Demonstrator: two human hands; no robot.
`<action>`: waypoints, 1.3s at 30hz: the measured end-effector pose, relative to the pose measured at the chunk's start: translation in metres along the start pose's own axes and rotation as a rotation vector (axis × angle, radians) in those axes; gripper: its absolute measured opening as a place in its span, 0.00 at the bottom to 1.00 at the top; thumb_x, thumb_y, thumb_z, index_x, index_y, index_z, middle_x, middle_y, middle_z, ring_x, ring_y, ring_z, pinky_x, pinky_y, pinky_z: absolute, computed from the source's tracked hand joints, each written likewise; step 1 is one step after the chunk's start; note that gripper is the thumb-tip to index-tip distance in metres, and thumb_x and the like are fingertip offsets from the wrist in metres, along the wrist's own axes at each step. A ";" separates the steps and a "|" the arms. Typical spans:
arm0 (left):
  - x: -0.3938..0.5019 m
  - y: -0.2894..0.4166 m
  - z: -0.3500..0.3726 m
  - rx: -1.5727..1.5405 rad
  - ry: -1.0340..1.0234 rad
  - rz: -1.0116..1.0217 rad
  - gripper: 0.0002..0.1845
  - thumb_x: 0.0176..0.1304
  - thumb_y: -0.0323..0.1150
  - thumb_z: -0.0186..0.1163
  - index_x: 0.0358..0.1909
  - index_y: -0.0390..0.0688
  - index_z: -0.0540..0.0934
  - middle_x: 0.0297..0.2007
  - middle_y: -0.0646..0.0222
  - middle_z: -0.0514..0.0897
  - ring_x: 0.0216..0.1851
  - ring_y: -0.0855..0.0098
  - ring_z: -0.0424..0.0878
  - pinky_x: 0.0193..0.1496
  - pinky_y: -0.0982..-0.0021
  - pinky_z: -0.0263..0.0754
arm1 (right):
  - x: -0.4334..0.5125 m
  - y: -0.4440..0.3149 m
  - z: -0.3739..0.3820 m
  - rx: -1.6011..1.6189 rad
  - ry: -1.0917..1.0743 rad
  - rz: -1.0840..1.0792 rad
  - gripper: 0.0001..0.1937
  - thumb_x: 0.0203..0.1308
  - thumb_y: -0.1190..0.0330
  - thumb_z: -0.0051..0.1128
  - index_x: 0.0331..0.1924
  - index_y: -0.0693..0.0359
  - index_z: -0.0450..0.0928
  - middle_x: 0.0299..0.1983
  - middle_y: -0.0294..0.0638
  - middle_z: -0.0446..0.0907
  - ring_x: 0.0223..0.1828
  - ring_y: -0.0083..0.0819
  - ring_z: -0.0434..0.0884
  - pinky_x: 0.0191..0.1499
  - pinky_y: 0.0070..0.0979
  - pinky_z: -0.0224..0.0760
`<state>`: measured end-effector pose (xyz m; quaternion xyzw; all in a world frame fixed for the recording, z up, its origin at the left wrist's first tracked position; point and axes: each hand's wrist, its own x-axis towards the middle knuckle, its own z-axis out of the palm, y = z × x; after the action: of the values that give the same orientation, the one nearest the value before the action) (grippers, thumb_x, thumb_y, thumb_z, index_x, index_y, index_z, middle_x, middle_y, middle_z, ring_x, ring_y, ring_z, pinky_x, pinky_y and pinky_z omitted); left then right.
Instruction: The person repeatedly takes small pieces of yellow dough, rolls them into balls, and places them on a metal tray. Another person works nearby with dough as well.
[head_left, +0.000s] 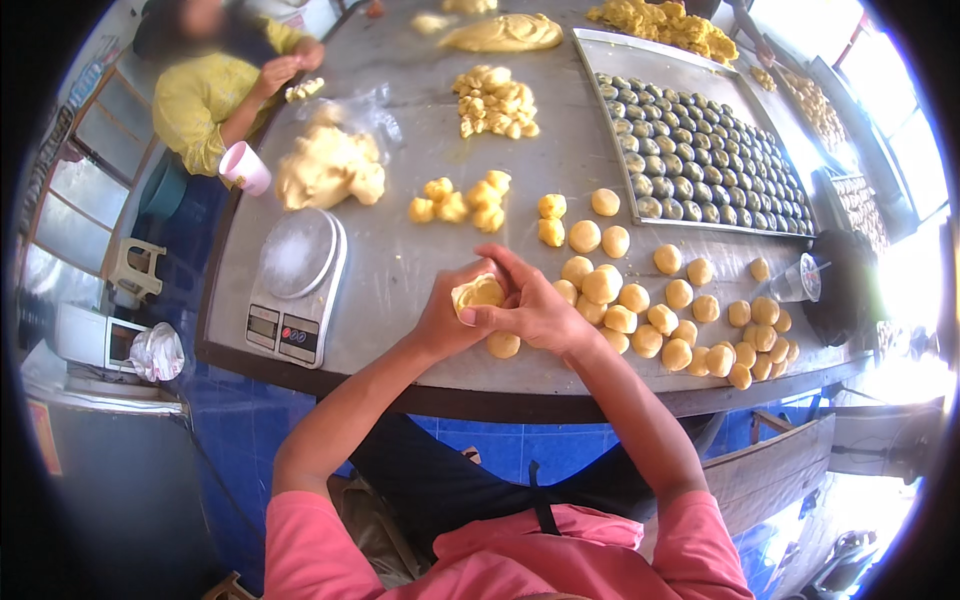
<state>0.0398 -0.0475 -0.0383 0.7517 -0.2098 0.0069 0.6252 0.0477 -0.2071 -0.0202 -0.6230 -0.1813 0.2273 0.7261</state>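
Cupped in my left hand (439, 319) is a piece of pale dough (480, 291), hollowed around a yellow centre. My right hand (536, 311) closes around its other side, with the thumb pressing on the dough's near edge. Just below my hands, a dough ball (503, 345) lies on the metal table. To the right of my right hand spreads a group of round pale dough balls (602, 285), some stacked. Small yellow filling lumps (448, 204) rest beyond my hands, and two more yellow lumps (552, 219) sit near the dough balls.
A digital kitchen scale (294, 285) stands at left, before a large dough mass (330, 169) and a pink cup (244, 169). A metal tray (637, 56) holds rows of dark-topped balls. A plastic cup (799, 279) lies at right. Another person (217, 97) works at the far left.
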 end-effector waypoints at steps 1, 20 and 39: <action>0.000 0.000 0.000 -0.019 -0.015 -0.002 0.11 0.50 0.27 0.70 0.30 0.40 0.76 0.27 0.72 0.81 0.29 0.80 0.77 0.34 0.73 0.72 | 0.001 0.001 0.001 -0.110 0.006 -0.026 0.33 0.57 0.65 0.68 0.63 0.69 0.64 0.45 0.41 0.77 0.49 0.24 0.75 0.54 0.25 0.71; 0.002 -0.002 0.002 0.004 0.002 0.021 0.13 0.50 0.28 0.72 0.32 0.41 0.76 0.28 0.72 0.81 0.30 0.79 0.78 0.35 0.73 0.73 | 0.004 0.001 -0.002 0.127 0.014 0.094 0.31 0.59 0.70 0.65 0.64 0.67 0.62 0.50 0.38 0.75 0.54 0.24 0.75 0.57 0.25 0.68; 0.003 0.012 -0.003 -0.275 0.210 -0.183 0.08 0.64 0.30 0.64 0.30 0.41 0.76 0.21 0.74 0.75 0.19 0.82 0.73 0.22 0.77 0.69 | 0.005 -0.003 -0.025 0.531 0.195 -0.002 0.21 0.60 0.75 0.57 0.58 0.63 0.69 0.50 0.40 0.74 0.55 0.33 0.76 0.62 0.34 0.67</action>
<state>0.0396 -0.0469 -0.0259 0.6702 -0.0731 -0.0006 0.7386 0.0658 -0.2251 -0.0211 -0.4298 -0.0455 0.2049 0.8782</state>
